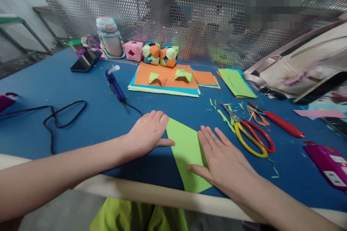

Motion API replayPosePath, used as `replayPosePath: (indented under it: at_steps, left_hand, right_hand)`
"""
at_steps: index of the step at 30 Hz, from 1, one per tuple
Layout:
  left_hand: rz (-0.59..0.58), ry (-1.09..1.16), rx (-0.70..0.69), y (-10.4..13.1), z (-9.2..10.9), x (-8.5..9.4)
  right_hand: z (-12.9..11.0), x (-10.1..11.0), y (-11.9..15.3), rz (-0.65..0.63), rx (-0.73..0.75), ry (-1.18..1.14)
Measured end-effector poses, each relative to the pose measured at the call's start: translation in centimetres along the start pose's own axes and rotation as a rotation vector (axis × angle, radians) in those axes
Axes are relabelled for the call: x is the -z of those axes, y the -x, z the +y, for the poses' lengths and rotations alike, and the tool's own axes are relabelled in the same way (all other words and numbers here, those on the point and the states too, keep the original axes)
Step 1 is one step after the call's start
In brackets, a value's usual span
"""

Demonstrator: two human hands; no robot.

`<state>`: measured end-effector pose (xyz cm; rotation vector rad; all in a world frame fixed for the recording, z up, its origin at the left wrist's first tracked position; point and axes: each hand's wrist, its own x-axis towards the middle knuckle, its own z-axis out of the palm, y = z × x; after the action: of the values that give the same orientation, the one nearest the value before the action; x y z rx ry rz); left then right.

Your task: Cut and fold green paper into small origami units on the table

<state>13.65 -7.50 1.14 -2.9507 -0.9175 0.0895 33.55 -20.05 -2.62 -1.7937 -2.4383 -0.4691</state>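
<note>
Left hand first, from where I'm watching: back up, thumb stretched across the edge of the lime-green paper sheet, though I can't tell whether its fingertips pinch anything. Over on the other side, I've got the right hand palm down, fingers straight, grasping nothing, lying along the sheet's right edge with the thumb over the green.

And the sheet itself, lower centre of frame! Plain, bright, matte, slanted on the blue table; one corner points up beside the left fingers, the lower end sits near the front edge, and hand shadows darken its lower half. Its right border is partly covered, so I can't read the full outline.

Right of centre, I see scissors near green paper scraps; upper centre, folded paper cubes; left of centre, a blue glue gun.
</note>
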Motion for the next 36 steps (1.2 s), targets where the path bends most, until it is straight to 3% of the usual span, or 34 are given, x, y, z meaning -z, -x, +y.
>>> replayPosePath:
  at_steps: [5, 11, 15, 25, 28, 30, 32, 34, 36]
  left_hand:
    - [-0.004, 0.001, -0.009, 0.0, 0.1, 0.1]
    - [-0.001, 0.001, -0.02, 0.2, 0.1, 0.1]
    - [0.018, -0.041, -0.071, 0.0, -0.3, -0.2]
    - [0.032, -0.102, 0.034, -0.4, -0.7, -0.3]
    - [0.086, -0.063, 0.049, -0.2, -0.7, -0.3]
    - [0.164, -0.02, -0.017, 0.0, -0.3, -0.4]
    - [0.214, 0.025, -0.172, 0.3, 0.3, -0.9]
    - [0.189, 0.079, -0.334, 0.5, 1.0, -1.5]
    - [0.133, 0.12, -0.394, 0.5, 1.3, -2.1]
  right_hand:
    - [-0.4, 2.0, -2.2, -0.034, -0.07, 0.016]
    - [-2.4, 0.9, -5.8, -0.086, 0.128, -0.212]
    - [-2.3, -0.5, -5.2, -0.125, 0.135, -0.239]
    - [-1.5, -0.4, -2.1, 0.044, 0.094, 0.002]
    - [-1.5, -0.3, -1.9, 0.066, 0.091, 0.035]
    - [-1.5, -0.3, -2.0, 0.078, 0.09, 0.045]
    - [-1.6, -0.3, -2.0, 0.085, 0.09, 0.051]
    - [-1.6, -0.3, -2.1, 0.091, 0.094, 0.061]
    - [-1.6, -0.4, -2.1, 0.099, 0.1, 0.079]
